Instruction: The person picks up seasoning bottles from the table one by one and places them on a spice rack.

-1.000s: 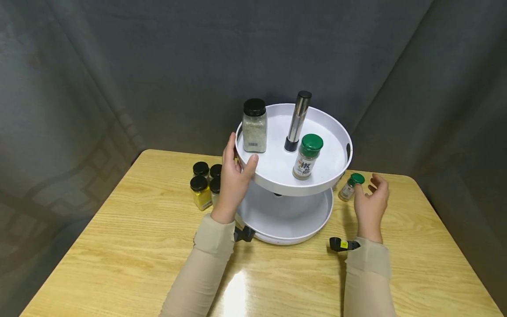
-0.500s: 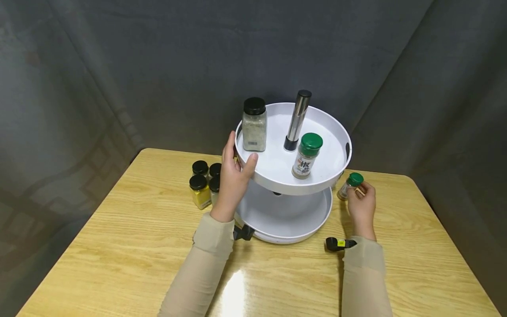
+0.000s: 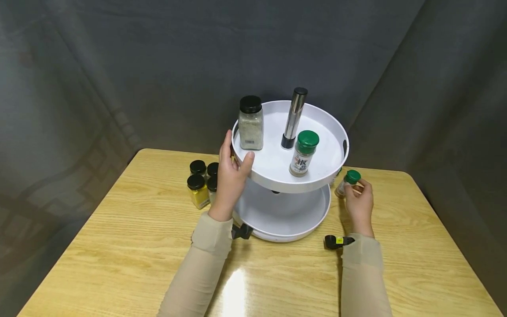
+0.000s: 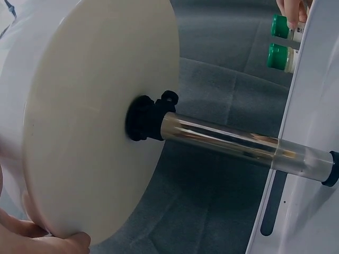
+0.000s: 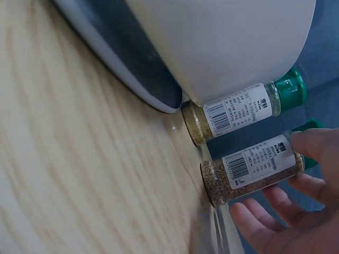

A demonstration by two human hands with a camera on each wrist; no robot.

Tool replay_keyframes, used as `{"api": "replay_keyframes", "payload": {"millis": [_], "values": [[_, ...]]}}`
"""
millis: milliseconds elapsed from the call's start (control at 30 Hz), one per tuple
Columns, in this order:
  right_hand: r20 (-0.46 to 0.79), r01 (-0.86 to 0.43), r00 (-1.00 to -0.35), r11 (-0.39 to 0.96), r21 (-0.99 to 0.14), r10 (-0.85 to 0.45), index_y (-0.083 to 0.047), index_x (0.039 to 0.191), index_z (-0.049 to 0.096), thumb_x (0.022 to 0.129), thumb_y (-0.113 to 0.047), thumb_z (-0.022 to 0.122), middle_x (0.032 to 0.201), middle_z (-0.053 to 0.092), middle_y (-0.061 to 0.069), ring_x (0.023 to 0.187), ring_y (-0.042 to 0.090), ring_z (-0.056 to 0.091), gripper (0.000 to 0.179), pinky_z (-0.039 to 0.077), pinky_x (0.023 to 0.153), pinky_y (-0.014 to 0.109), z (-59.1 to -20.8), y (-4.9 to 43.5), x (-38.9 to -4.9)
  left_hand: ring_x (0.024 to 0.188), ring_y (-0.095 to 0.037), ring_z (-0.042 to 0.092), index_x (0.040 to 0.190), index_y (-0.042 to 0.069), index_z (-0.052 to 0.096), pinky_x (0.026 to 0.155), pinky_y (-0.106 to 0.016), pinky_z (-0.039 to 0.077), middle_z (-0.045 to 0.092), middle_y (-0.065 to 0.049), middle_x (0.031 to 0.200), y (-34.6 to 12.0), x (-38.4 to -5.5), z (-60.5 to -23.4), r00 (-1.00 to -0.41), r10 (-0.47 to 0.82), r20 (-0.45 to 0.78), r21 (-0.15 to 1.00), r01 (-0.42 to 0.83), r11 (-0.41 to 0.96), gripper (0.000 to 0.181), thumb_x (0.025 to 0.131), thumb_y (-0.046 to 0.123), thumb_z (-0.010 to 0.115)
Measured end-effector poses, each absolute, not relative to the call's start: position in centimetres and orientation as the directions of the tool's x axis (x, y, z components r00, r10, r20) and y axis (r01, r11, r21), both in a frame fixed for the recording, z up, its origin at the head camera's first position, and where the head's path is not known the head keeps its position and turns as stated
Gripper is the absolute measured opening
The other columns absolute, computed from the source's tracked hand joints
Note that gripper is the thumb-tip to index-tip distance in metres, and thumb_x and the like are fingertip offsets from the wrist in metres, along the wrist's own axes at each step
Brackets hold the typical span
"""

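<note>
right hand (image 3: 359,206) with a green-capped spice jar (image 5: 258,163) pinched up by the cap, just right of the two-tier tray (image 3: 281,215), lookalike jar (image 5: 238,112) beside it, left hand (image 3: 230,184) gripping the upper rim (image 3: 273,185)

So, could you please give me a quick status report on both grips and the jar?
Left grip holds rim of upper tray. Right grip pinches green-capped jar. Possible obstruction: second jar close beside it, tray side.

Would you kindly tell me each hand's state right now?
Left hand: holding the upper white tray by its rim.
Right hand: pinching a green-capped spice bottle.
</note>
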State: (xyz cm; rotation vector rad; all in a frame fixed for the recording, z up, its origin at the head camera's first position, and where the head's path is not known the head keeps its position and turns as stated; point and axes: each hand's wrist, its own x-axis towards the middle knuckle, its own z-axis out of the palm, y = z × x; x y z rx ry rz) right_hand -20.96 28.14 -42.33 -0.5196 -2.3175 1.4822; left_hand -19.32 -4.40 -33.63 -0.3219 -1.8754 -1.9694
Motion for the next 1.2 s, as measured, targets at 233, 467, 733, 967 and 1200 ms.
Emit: {"api": "replay_keyframes", "payload": {"millis": [233,467,733,967,1200], "values": [[0.091,0.109,-0.884,0.392,-0.913,0.458,0.009,0.148,0.034,0.106,-0.02,0.048,0.143,0.044,0.031,0.128,0.042,0.048,0.053,0.043,0.109,0.048,-42.4,28.1,-20.9,0.151,-0.022,0.023,0.162,0.004,0.012,0.119,-0.03,0.029,0.013,-0.017,0.165,-4.6,-19.3,-33.7,-0.896,-0.127,0.424,0.9,0.433,-0.053,0.088,0.093,0.029,0.062],[0.088,0.1,-0.893,0.384,-0.918,0.442,0.01,0.149,0.029,0.107,-0.019,0.047,0.146,0.039,0.031,0.135,0.043,0.042,0.054,0.037,0.114,0.051,-42.6,28.3,-20.9,0.149,-0.023,0.026,0.162,0.005,0.013,0.119,-0.032,0.031,0.014,-0.017,0.164,-4.9,-19.5,-33.6,-0.9,-0.111,0.422,0.902,0.428,-0.045,0.086,0.095,0.027,0.062],[0.097,0.099,-0.884,0.386,-0.917,0.458,0.01,0.147,0.031,0.107,-0.021,0.046,0.142,0.041,0.03,0.131,0.04,0.045,0.053,0.04,0.111,0.05,-42.4,28.4,-20.6,0.154,-0.019,0.015,0.162,0.004,0.012,0.122,-0.028,0.022,0.01,-0.012,0.168,-5.4,-19.7,-33.4,-0.913,-0.098,0.397,0.912,0.404,-0.071,0.085,0.096,0.023,0.063],[0.124,0.087,-0.865,0.389,-0.917,0.486,0.01,0.147,0.032,0.107,-0.023,0.046,0.141,0.041,0.03,0.132,0.041,0.044,0.054,0.038,0.112,0.052,-41.8,28.3,-20.1,0.154,-0.021,0.014,0.162,0.003,0.014,0.121,-0.029,0.023,0.012,-0.012,0.168,-5.5,-19.9,-33.4,-0.917,-0.097,0.386,0.911,0.396,-0.119,0.081,0.098,0.018,0.061],[0.165,0.062,-0.843,0.397,-0.916,0.512,0.009,0.146,0.037,0.107,-0.025,0.048,0.136,0.045,0.026,0.125,0.032,0.046,0.053,0.04,0.107,0.044,-41.2,28.1,-20.0,0.153,-0.02,0.018,0.161,0.005,0.018,0.121,-0.028,0.024,0.017,-0.012,0.167,-5.7,-20.0,-33.7,-0.916,-0.109,0.387,0.911,0.398,-0.107,0.077,0.099,0.019,0.061]]}}
